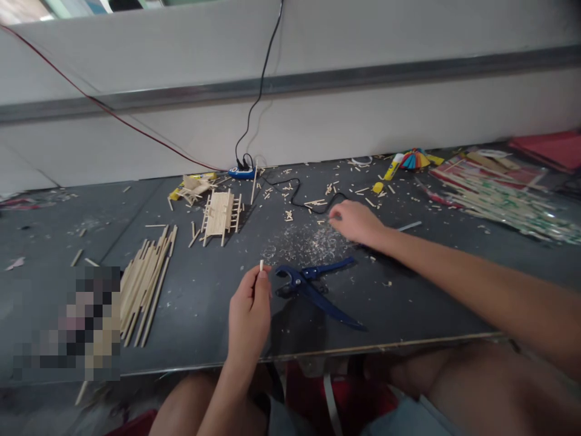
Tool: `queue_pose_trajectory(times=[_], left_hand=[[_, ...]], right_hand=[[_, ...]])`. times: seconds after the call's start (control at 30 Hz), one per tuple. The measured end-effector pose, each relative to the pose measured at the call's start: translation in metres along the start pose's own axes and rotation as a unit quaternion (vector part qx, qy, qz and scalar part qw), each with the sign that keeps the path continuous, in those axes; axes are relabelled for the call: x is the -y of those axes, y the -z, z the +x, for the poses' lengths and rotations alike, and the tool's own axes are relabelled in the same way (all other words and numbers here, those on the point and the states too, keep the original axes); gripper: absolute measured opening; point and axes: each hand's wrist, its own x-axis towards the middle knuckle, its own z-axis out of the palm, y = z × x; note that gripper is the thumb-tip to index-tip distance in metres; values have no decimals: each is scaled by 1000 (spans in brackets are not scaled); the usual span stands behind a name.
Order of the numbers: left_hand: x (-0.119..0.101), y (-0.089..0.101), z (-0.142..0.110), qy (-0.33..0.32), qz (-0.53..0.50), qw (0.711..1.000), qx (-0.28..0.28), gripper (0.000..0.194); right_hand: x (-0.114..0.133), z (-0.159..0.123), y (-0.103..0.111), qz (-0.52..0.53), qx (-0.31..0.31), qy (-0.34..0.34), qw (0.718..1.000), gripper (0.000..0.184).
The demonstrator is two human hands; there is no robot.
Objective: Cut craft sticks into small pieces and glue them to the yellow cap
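My left hand (249,303) is closed, pinching a short wooden stick (261,265) upright near the table's front. Just right of it lies a dark blue pair of pliers (313,287), jaws toward the hand. My right hand (356,219) is reached out over the table with its fingers pinched together beside a black cord (296,194); whatever is between the fingertips is hidden. A pale translucent rod (411,226) sticks out from behind the right wrist. At the left stands a small structure of glued sticks (221,215) with railing-like sides.
Long wooden sticks (147,284) lie in a bundle at the left. Shavings and stick bits (318,242) litter the middle. A power strip (242,173) sits by the wall. A yellow glue tube (393,166), its cap (377,188) and packaged sticks (499,200) are toward the right.
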Motion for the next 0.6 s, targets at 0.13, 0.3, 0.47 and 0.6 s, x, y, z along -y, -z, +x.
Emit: queue_pose_trajectory(times=[0.13,0.3,0.47,0.6], left_hand=[[-3,3,1,3,13,1000,12,31],[-3,3,2,7,26,1000,10,33],[0,3,2,-3,28,1000,3,33],[-1,6,1,-6,30,1000,7,31]], right_hand=[[-37,34,1,-30,14,-58,998,25],[-47,55,-10,-50,42,-83,994,27],[-40,68,-17,-69,59,-105,990,29],[-37,71,-18,-80,71,-124,987,24]])
